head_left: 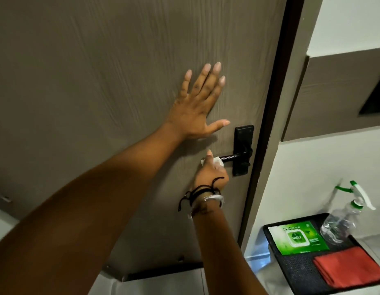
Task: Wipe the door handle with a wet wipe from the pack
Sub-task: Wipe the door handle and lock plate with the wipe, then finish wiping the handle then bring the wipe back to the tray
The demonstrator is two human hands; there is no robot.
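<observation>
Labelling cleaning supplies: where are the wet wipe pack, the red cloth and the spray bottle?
wet wipe pack (299, 237), head view, green front.
red cloth (350, 267), head view, folded top.
spray bottle (342, 222), head view, clear body.

Dim, soft; edges seemingly warped.

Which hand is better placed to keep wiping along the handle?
Right hand: it grips the wipe on the handle. Left hand lies flat on the door.
</observation>
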